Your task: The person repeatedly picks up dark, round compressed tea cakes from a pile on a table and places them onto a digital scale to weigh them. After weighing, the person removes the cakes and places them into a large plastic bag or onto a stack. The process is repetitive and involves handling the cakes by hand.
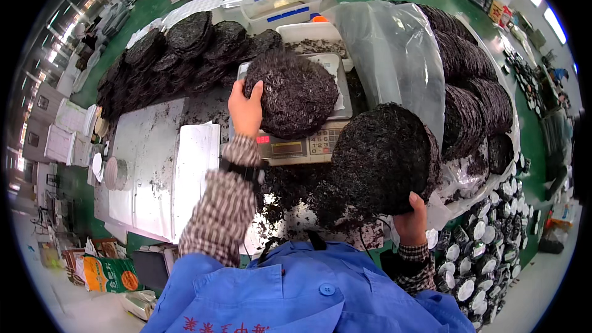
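My left hand grips the left edge of a round, dark dried seaweed cake over the pan of a digital scale. Whether the cake touches the pan is hidden. My right hand holds the lower edge of a thick stack of similar seaweed cakes, tilted up in front of the scale's right side. Its far side is hidden. Loose seaweed bits lie in front of the scale, whose red display is partly lit.
Piled seaweed cakes stand at the back left. A large clear plastic bag with rows of cakes is at the right. A white tray and clear bins sit behind the scale; metal sheets lie left.
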The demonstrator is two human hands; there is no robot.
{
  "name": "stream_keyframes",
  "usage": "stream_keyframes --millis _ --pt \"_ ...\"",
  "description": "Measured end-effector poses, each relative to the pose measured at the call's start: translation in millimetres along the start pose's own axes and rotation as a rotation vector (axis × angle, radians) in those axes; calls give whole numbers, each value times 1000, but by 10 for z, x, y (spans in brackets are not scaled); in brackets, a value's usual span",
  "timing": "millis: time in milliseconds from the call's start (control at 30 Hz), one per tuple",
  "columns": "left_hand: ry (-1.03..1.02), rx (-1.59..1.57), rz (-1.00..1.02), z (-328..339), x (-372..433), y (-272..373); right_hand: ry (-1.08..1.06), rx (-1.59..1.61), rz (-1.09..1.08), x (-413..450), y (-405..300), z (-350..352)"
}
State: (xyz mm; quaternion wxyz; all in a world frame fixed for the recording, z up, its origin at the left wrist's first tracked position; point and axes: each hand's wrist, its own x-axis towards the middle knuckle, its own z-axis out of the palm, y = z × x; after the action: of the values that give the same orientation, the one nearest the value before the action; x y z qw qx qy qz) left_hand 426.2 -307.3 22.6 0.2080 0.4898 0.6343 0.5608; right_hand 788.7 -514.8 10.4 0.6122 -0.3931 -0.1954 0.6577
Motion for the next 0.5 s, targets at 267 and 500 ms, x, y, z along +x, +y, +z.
stream_keyframes --millis 267,500 --pt "-1005 -68 442 303 -1956 784 -137 -228 -116 11 261 174" --pt "-961 -278 71 66 -1773 719 -58 -155 -1 -99 190 -60"
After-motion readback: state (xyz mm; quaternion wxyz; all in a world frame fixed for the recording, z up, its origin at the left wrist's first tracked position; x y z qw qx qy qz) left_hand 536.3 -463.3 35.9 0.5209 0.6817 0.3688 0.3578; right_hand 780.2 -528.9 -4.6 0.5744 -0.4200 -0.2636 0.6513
